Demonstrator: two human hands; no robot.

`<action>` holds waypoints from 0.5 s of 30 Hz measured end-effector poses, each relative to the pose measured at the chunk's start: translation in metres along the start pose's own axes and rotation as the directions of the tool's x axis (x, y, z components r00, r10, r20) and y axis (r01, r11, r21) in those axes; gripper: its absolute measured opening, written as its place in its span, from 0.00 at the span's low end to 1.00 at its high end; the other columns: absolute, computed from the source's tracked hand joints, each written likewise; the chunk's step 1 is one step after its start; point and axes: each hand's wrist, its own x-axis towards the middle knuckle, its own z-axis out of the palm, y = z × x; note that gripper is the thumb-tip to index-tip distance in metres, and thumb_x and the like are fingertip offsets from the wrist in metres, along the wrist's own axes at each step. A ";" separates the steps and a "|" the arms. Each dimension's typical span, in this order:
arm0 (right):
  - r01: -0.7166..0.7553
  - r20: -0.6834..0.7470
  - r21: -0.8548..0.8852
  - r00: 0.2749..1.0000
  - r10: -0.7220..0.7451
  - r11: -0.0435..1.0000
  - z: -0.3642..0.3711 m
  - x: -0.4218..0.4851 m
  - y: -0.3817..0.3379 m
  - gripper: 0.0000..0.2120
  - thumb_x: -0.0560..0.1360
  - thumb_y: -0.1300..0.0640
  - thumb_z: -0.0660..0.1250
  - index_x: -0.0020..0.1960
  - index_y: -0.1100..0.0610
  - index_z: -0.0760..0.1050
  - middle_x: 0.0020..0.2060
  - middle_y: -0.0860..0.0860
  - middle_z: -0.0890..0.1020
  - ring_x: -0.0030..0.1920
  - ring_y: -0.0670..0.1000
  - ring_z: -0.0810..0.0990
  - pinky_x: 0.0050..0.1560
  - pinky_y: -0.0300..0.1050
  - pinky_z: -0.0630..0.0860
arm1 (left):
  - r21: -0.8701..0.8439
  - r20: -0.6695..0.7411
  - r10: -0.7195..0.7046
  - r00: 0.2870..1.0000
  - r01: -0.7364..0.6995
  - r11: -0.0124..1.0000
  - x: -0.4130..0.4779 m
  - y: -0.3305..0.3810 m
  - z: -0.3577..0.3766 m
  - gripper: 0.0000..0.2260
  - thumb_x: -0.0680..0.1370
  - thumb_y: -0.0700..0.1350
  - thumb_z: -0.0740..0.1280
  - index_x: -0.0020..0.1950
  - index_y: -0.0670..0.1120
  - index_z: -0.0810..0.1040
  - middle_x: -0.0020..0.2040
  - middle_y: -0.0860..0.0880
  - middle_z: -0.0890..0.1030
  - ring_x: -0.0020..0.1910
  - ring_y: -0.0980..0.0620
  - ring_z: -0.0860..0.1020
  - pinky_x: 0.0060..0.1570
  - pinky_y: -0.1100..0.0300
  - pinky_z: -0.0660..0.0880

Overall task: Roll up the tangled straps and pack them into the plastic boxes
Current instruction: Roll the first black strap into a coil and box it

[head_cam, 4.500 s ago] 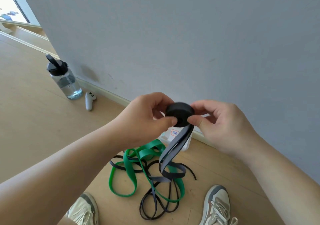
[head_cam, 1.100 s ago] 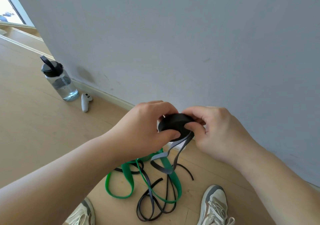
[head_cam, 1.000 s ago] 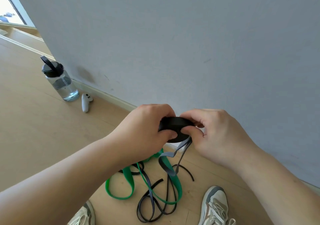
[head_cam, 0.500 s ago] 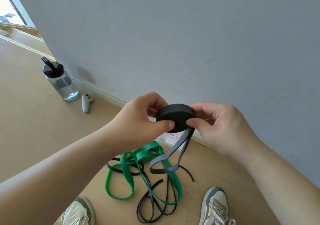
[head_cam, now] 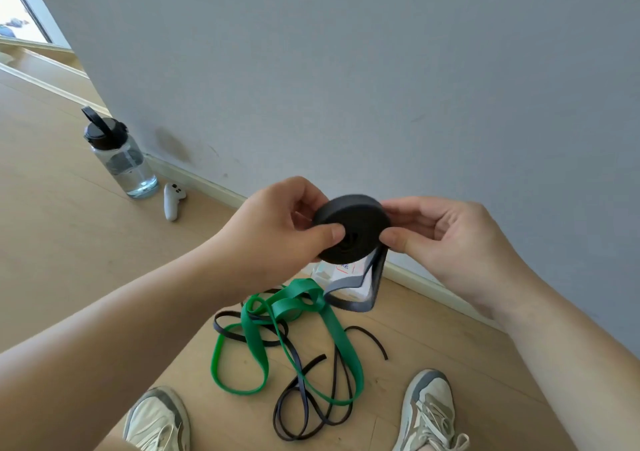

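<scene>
We pinch the roll [head_cam: 353,216] between left hand [head_cam: 277,234] and right hand [head_cam: 450,242], holding its coil tight so it cannot unwind.

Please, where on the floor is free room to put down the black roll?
The widest bare floor lies left of the green strap, nearer than the water bottle and controller. A smaller patch lies between the black straps and the baseboard. Between the shoes it is crowded.

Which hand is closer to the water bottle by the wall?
Left. The left hand holds the rolled black strap on the side toward the water bottle; the right hand holds its far side, farther away.
</scene>
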 end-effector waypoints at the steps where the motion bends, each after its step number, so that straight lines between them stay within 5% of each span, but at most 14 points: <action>1: 0.008 0.006 0.027 1.000 -0.008 1.000 0.000 0.000 -0.001 0.18 0.74 0.64 0.76 0.61 0.51 0.84 0.50 0.45 0.89 0.53 0.43 0.87 0.64 0.48 0.80 | -0.100 0.031 -0.031 0.999 0.034 0.994 -0.001 0.001 0.000 0.08 0.77 0.43 0.76 0.51 0.48 0.79 0.44 0.48 0.88 0.42 0.51 0.87 0.51 0.54 0.84; 6: 0.043 0.027 0.002 0.999 -0.043 0.999 0.003 0.002 -0.002 0.14 0.76 0.64 0.73 0.56 0.47 0.85 0.46 0.44 0.89 0.50 0.44 0.87 0.59 0.48 0.82 | -0.162 0.080 -0.009 0.997 0.022 0.987 -0.003 -0.003 0.004 0.09 0.76 0.42 0.76 0.51 0.48 0.77 0.47 0.47 0.87 0.47 0.48 0.87 0.53 0.47 0.84; 10: 0.148 0.049 -0.268 0.989 -0.140 0.952 0.006 -0.003 -0.003 0.13 0.76 0.63 0.74 0.50 0.44 0.86 0.41 0.38 0.86 0.44 0.38 0.83 0.45 0.26 0.75 | 0.190 0.022 0.149 0.989 -0.150 0.970 -0.005 -0.004 0.008 0.12 0.73 0.46 0.76 0.53 0.55 0.78 0.47 0.59 0.84 0.48 0.62 0.82 0.49 0.60 0.80; 15: 0.247 0.166 -0.386 0.966 -0.196 0.889 0.012 -0.003 0.003 0.12 0.75 0.65 0.74 0.51 0.48 0.86 0.41 0.43 0.85 0.46 0.42 0.82 0.42 0.29 0.74 | 0.467 0.139 0.251 0.958 -0.286 0.837 -0.011 0.000 0.016 0.09 0.76 0.48 0.72 0.55 0.56 0.79 0.47 0.58 0.81 0.47 0.58 0.77 0.48 0.54 0.78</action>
